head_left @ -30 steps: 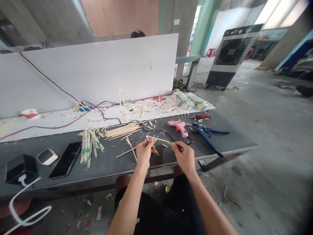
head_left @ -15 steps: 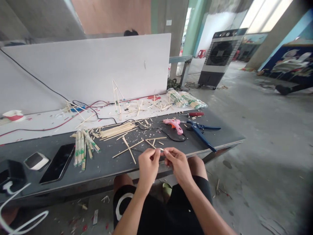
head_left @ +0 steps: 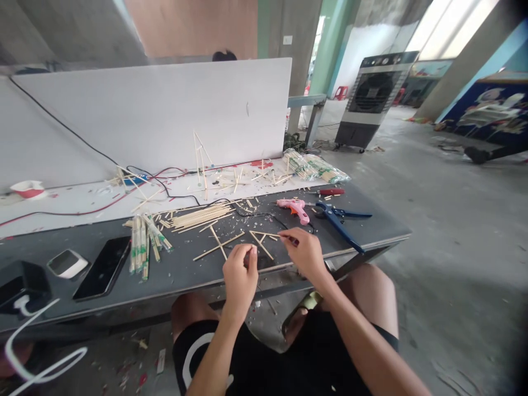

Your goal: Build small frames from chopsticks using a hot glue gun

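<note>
One stick A-frame (head_left: 264,248) – prob. light, brittle joints, hold mid-leg; R hand (head_left: 304,251) pinching tip, L hand (head_left: 240,270) pinched, no stick visible

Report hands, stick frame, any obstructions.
Right hand at A-shaped stick frame, grip unclear. Left hand pinched, contents unclear. Pink glue gun beyond, clear of frame.

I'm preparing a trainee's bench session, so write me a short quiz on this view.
1. True or false: the pink glue gun lies between the loose stick pile and the blue cutter.
2. The tool beyond the cutter has which handle? A) green B) red C) yellow
3. Which hand is at the glue-gun end of the A-shaped stick frame?

Key: 1. True; 2. B; 3. The right hand.
</note>
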A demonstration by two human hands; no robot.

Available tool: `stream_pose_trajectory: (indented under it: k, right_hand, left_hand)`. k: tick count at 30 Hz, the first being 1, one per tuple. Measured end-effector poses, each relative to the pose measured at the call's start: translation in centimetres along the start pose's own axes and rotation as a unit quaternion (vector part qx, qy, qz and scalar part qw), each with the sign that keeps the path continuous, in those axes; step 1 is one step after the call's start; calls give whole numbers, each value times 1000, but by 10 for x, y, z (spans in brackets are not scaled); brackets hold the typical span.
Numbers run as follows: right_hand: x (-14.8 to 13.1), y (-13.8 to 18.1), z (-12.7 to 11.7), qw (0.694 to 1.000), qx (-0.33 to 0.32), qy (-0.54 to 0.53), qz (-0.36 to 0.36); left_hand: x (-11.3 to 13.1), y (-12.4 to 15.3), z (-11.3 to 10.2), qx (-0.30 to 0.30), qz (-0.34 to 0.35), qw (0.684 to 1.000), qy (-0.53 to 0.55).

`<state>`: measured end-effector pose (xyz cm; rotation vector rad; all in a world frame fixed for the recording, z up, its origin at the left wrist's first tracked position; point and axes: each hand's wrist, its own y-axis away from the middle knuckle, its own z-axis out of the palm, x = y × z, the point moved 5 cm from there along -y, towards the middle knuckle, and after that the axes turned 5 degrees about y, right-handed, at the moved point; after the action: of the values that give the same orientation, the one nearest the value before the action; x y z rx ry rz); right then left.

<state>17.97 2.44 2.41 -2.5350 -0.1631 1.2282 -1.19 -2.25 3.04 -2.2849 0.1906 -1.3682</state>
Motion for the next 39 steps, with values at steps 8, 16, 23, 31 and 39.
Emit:
stream_pose_trajectory:
  k: [8, 16, 23, 31, 39]
  right_hand:
    - [11, -46, 28, 972, -125, 137, -143]
    - [16, -41, 33, 961, -139, 197, -137]
    - [13, -42, 33, 951, -166, 225, -135]
    - [10, -41, 36, 946, -186, 233, -128]
    - [38, -80, -26, 943, -14, 330, 49]
  left_hand:
    - [-24, -31, 33, -194, 118, 964, -135]
    - [-39, -33, 45, -232, 126, 949, -174]
    - [-30, -29, 46, -236, 177, 930, -220]
    - [-15, -21, 54, -252, 205, 902, -286]
    - [60, 29, 59, -303, 216, 911, -175]
